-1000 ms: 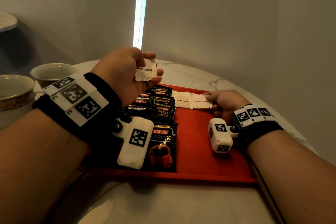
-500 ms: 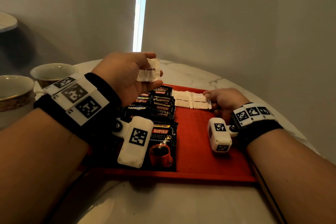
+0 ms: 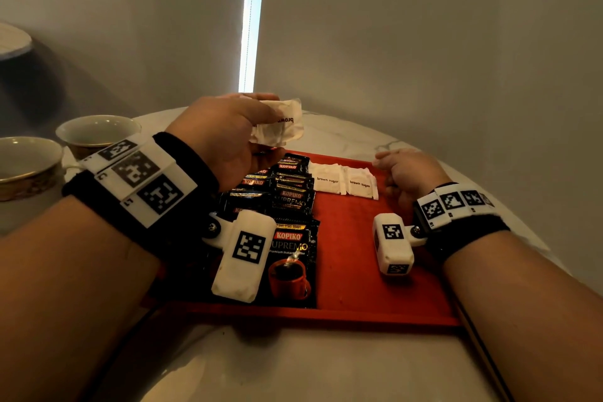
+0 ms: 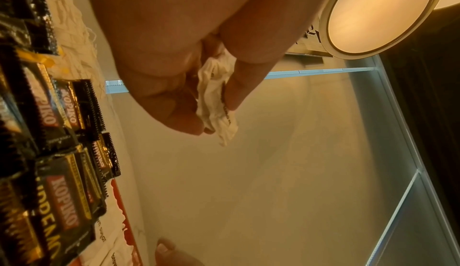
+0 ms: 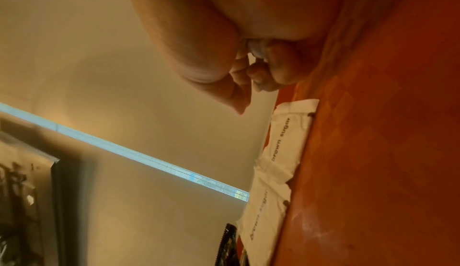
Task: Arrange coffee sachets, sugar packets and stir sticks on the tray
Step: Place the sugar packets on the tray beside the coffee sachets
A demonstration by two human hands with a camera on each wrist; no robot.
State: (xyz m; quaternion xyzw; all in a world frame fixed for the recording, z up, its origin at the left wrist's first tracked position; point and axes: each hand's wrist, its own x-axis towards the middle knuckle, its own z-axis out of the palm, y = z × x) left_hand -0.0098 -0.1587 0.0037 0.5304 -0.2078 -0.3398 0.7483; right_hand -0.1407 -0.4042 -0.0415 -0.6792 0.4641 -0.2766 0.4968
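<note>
A: Eyes on the brown sugar packet [image 3: 277, 122], up in the air above the far left corner of the red tray [image 3: 365, 271], pinched between thumb and fingers of the left hand [image 3: 225, 137]. In the left wrist view the paper [image 4: 216, 101] is already creased and buckling under that pinch.

B: Looks featherlight to me, soft paper with loose grains inside. My read is it'll flop if held by a corner, so a gentle grip across a sealed edge is the place to take it. Squeeze hard and it could tear.

A: On the tray, two more sugar packets [image 3: 344, 181] lie flat, side by side, touching, along the far edge. Just left of them, the black coffee sachets [image 3: 290, 206] fan out in an overlapping row toward the near side.

B: Those foil ones are probably slicker and stiffer, likely to slide on each other.

A: The right hand [image 3: 408, 173] sits just beside the laid packets, fingers curled in, holding nothing that I can see.

B: Stir sticks?

A: None identifiable. Two cups [image 3: 98, 134] stand on the marble table [image 3: 293, 369], off to the left.
</note>
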